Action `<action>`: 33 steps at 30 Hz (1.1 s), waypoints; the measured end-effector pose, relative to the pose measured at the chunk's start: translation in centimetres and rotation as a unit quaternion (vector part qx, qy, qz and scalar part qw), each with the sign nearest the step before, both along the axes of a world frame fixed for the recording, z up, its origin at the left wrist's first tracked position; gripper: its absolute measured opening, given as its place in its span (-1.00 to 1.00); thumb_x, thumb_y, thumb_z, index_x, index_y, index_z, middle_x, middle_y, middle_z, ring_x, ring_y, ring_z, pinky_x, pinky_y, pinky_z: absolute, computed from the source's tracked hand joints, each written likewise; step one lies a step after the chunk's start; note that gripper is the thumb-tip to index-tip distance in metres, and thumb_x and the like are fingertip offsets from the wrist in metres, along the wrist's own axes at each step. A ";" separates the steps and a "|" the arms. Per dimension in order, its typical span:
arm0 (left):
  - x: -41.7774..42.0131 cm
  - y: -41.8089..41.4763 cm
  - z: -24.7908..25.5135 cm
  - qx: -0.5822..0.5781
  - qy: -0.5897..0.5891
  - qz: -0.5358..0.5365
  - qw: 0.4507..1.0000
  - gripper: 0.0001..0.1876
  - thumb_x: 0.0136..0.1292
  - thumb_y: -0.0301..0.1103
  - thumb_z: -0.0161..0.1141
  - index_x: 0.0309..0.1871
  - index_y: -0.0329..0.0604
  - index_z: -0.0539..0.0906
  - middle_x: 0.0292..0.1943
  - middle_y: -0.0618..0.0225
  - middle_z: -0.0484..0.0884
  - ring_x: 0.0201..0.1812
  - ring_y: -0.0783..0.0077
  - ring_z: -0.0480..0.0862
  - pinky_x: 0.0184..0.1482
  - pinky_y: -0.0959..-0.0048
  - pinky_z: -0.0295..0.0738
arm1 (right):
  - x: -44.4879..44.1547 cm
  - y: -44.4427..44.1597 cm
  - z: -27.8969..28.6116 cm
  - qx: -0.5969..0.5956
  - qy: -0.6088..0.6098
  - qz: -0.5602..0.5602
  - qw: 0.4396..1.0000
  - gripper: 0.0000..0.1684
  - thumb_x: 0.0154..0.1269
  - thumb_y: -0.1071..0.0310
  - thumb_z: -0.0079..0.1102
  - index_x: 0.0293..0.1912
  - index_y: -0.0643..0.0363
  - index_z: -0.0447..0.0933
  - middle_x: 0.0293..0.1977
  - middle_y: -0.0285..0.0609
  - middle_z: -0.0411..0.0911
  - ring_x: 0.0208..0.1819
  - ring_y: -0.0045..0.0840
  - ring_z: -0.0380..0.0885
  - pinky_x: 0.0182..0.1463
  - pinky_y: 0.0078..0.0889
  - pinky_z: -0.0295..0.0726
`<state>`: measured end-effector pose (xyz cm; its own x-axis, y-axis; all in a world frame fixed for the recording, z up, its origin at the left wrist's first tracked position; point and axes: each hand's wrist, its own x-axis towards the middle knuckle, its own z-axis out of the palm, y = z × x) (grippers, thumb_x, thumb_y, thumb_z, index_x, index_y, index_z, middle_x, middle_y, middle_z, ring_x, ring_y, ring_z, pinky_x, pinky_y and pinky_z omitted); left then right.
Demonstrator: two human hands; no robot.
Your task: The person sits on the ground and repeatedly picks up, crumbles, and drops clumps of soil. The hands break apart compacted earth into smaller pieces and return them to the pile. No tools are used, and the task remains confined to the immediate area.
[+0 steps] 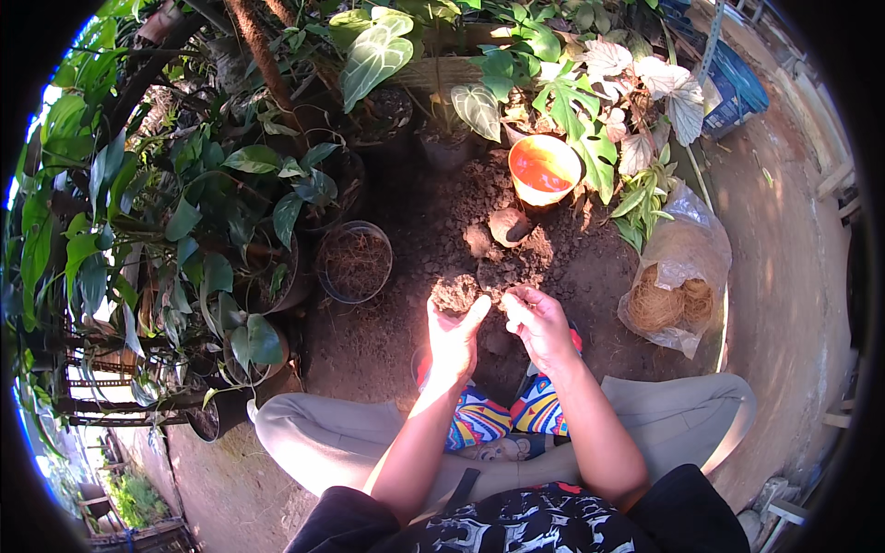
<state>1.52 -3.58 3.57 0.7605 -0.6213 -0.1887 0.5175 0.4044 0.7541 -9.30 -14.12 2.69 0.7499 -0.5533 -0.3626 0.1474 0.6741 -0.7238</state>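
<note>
A crumbly clump of brown soil [454, 293] rests in my left hand [454, 339], which is cupped around it with the thumb toward the right. Close beside it, my right hand [538, 323] has its thumb and fingers pinched together over a small bit of soil [496, 296]. Both hands are above the ground in front of my feet. Just beyond them lies a heap of loose soil [477, 200], with a small round brown pot or scoop [509, 227] lying tipped on it. An orange-lined plastic pot [545, 170] stands behind the heap.
At left, a clear-rimmed pot [355, 263] holds brown fibre. A clear plastic bag [674, 276] with coconut-like fibre lies at right. Potted leafy plants [256, 173] crowd the left and far sides. A blue bucket [736, 90] lies at the upper right, near a concrete strip [781, 276].
</note>
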 end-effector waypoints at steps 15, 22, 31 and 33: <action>0.7 0.5 -0.8 0.018 -0.006 0.025 1.000 -0.43 0.33 -0.65 0.43 0.34 -0.18 0.44 0.19 0.19 0.66 0.19 0.29 0.70 0.31 0.25 0.65 | -0.1 -1.9 1.9 -0.091 0.090 -0.060 0.990 -0.83 0.50 0.37 0.40 -0.01 0.21 0.71 -0.27 -0.42 0.64 -0.40 -0.82 0.54 -0.33 -0.65 0.52; -0.4 0.4 0.4 0.057 -0.053 -0.012 0.997 -0.29 0.27 -0.64 0.49 0.39 -0.21 0.31 0.24 0.12 0.58 0.24 0.26 0.67 0.36 0.22 0.62 | 0.3 -1.0 1.7 -0.292 0.146 -0.018 0.945 -0.78 0.44 0.38 0.45 -0.01 0.30 0.77 -0.21 -0.30 0.68 -0.34 -0.72 0.60 -0.29 -0.58 0.57; -0.4 0.5 0.2 0.060 -0.098 0.004 0.993 -0.25 0.26 -0.57 0.54 0.39 -0.25 0.26 0.22 0.10 0.57 0.22 0.25 0.68 0.34 0.26 0.64 | 0.3 -0.7 3.7 -0.581 0.150 -0.007 0.800 -0.89 0.46 0.47 0.33 -0.12 0.32 0.64 -0.24 -0.19 0.57 -0.31 -0.55 0.64 -0.23 -0.49 0.59; -0.3 0.6 0.1 0.079 -0.105 0.008 0.991 -0.26 0.27 -0.57 0.53 0.39 -0.24 0.26 0.21 0.10 0.57 0.21 0.25 0.68 0.33 0.26 0.64 | 0.2 -0.7 3.5 -0.539 0.132 0.006 0.832 -0.89 0.49 0.47 0.30 -0.10 0.33 0.63 -0.24 -0.23 0.56 -0.30 -0.58 0.62 -0.21 -0.49 0.60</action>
